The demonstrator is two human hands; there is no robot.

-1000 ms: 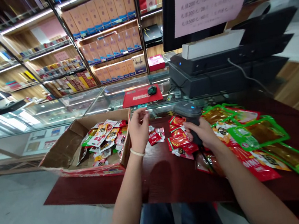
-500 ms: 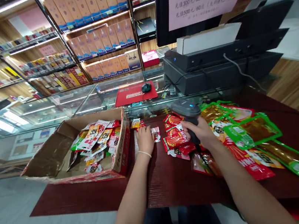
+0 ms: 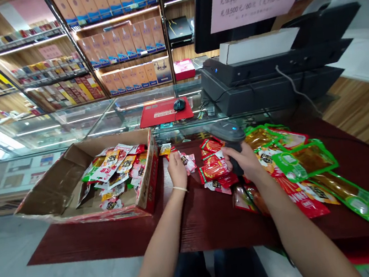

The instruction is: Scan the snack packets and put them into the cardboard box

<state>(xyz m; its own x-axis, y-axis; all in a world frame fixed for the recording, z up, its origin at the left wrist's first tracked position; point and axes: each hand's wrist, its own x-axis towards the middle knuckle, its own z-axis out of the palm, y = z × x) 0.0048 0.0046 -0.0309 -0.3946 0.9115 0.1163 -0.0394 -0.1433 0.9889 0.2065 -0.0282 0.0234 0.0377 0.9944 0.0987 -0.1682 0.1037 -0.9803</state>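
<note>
My left hand (image 3: 177, 171) is closed on the edge of a small pink-and-white snack packet (image 3: 188, 162), its fingers curled over the dark red tabletop (image 3: 196, 220). A yellow packet (image 3: 165, 149) lies just beyond that hand. My right hand (image 3: 245, 162) grips a black barcode scanner (image 3: 228, 133) by the handle, its blue light lit and its head over the packets. Beneath and left of the scanner is a pile of red snack packets (image 3: 214, 170). On the left, a cardboard box (image 3: 50, 191) holds several mixed snack packets (image 3: 119, 166).
Green-edged packets (image 3: 315, 158) and a long green packet (image 3: 360, 200) lie at the right. Behind the table runs a glass counter (image 3: 98, 119) with a red mat (image 3: 153, 114) and a mouse (image 3: 179, 105). Black equipment (image 3: 266, 84) stands at the back right.
My left hand has curled its fingers round the pink-and-white packet, which has lifted and tilted a little. My right hand still grips the scanner. The view has shifted slightly.
</note>
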